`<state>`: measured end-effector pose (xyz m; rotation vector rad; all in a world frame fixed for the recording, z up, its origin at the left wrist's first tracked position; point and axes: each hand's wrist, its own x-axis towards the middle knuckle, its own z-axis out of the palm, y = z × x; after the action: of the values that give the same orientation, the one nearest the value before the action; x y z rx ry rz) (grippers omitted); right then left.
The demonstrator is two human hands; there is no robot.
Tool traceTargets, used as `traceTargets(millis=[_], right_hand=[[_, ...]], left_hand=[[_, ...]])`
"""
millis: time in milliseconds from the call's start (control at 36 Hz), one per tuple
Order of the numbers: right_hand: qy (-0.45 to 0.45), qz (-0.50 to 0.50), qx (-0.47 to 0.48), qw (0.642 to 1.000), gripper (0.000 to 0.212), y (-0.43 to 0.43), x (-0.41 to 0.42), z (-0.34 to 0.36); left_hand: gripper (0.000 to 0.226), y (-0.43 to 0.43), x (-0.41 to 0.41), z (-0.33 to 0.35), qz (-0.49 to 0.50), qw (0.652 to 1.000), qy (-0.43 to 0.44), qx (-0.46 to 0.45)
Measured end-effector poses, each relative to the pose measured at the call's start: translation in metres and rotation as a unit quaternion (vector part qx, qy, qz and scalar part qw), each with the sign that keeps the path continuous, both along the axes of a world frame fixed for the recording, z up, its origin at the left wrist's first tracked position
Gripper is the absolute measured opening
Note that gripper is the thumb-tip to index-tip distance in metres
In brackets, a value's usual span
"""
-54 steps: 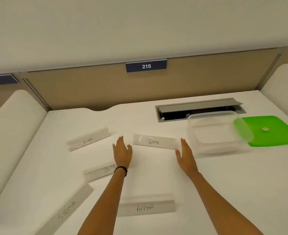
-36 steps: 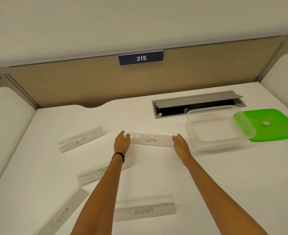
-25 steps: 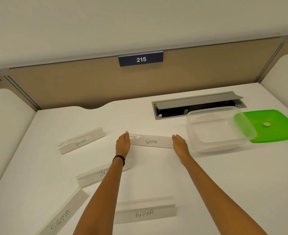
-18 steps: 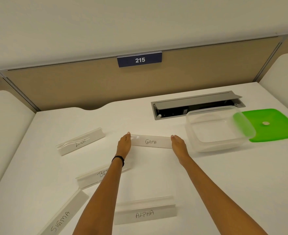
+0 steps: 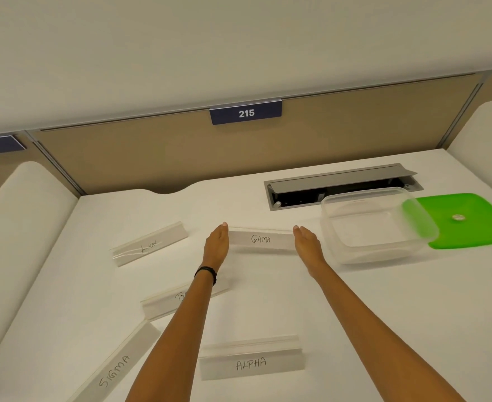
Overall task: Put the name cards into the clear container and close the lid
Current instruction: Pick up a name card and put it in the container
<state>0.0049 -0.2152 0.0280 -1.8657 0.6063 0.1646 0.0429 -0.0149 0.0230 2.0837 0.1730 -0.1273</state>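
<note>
Several white folded name cards lie on the white desk: LION (image 5: 150,247), BETA (image 5: 166,306) partly under my left forearm, SIGMA (image 5: 114,369) and ALPHA (image 5: 252,362). The GAMA card (image 5: 260,239) stands between my hands. My left hand (image 5: 217,242) presses flat on its left end, and my right hand (image 5: 307,242) presses on its right end. The clear container (image 5: 375,250) sits open and empty just right of my right hand. Its green lid (image 5: 471,224) lies flat behind the container's right side.
A grey cable hatch (image 5: 340,181) with its flap raised is set into the desk behind the container. A tan partition (image 5: 181,155) with a "215" sign (image 5: 246,113) closes the back. White curved side panels stand left and right.
Both hands moved forward and closed in on the two ends of the GAMA card. The other cards, the container and the lid stayed where they were.
</note>
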Motion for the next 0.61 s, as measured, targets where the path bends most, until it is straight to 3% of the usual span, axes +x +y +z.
traceTargets(millis=[167,611], right_hand=[[-0.027,0.007,-0.01,1.0,0.054,0.002,-0.004,0.024],[-0.127,-0.046,-0.09,0.987,0.05,-0.048,-0.021,0.076]], left_hand=[[0.039,0.003,-0.011,0.011,-0.003,1.0,-0.004,-0.008],[0.04,-0.066,-0.028,0.056,-0.001,0.996,-0.088,0.004]])
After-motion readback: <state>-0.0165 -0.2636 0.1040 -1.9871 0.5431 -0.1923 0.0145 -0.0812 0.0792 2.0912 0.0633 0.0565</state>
